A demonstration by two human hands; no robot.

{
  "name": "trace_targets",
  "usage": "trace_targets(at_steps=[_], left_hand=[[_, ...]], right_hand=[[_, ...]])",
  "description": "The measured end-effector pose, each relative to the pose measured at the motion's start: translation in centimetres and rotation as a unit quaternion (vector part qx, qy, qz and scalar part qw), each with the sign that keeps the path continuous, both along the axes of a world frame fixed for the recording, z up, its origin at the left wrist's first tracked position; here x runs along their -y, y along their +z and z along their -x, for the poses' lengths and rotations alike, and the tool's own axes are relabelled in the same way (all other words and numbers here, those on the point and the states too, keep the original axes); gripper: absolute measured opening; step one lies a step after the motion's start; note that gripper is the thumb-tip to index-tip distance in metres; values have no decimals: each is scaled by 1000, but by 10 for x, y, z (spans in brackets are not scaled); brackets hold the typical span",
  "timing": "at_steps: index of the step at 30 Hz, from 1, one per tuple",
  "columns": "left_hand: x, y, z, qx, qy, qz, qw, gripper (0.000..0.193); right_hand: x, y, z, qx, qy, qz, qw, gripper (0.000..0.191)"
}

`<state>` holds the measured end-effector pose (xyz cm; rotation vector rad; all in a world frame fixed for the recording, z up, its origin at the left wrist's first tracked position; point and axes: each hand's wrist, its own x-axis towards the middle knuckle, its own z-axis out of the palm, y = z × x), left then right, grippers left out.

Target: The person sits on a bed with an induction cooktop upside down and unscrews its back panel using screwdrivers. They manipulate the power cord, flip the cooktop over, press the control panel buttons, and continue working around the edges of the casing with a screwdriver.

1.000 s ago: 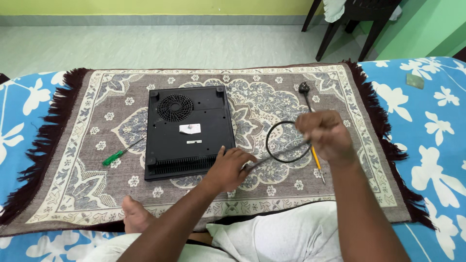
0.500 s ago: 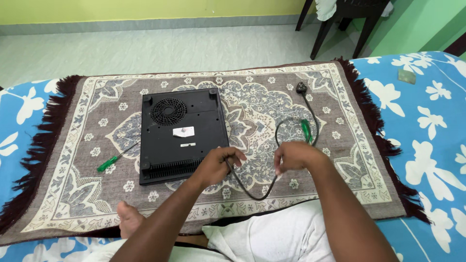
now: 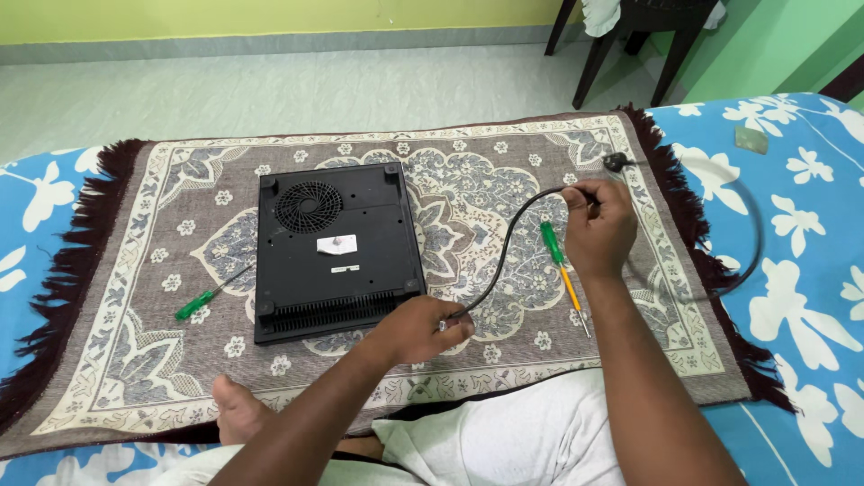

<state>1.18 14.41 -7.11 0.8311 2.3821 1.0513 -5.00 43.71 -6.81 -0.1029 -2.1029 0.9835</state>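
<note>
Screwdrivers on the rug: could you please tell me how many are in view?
2: a green screwdriver left of the black appliance, and a green-and-orange screwdriver beside the right hand. Others may be hidden.

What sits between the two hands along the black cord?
Nothing visible. The black power cord runs free over the patterned rug from the left hand to the right hand. The green-handled screwdriver lies beside the right hand, apart from the cord.

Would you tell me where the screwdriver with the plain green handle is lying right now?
In the head view, the green screwdriver lies on the patterned rug, left of the black upturned appliance, away from both hands.
</note>
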Motion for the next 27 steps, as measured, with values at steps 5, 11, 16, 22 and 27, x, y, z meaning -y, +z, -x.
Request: trace_targets(at_steps=[5,11,16,22,27], left_hand=[[-16,3,1,52,80,-79,992,46],[-27,29,14,76,212,-124,966,72],[-17,61,20,-147,205,-256,933,70],[-7,89,15,-351,152,-172,908,20],[-3,102,14,-407,132,-129,894,14]], right_hand=[[7,-1,1,-56,196,173,964,15],[27,7,-7,-12,372,280,885,14],[52,23,-27,14,442,197,875,16],[73,49,-50,53,448,84,888,16],[73,68,-60,100,407,-14,908,23]])
